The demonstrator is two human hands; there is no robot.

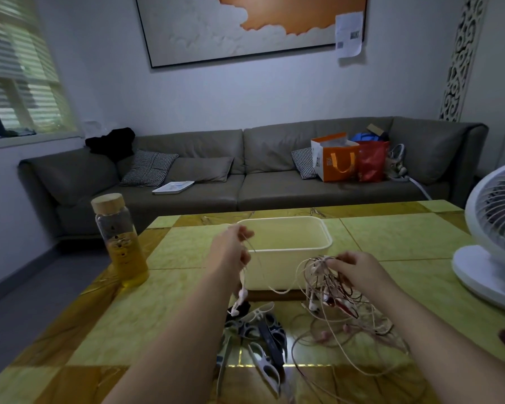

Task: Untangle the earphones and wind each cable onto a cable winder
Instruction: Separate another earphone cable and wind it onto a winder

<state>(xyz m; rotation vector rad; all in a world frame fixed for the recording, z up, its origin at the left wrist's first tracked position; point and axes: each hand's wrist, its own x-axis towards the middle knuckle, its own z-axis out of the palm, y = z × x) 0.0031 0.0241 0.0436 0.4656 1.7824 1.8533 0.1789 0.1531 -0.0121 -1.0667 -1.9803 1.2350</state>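
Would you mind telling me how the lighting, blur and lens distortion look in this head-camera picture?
Head view: dim overall, light coming from the window at left; a thin bright glare strip on the table by the cable winders; the left hand, its white cable and the earphone tangle look slightly soft; wide-angle bending tilts the picture frame and stretches the fan at right.
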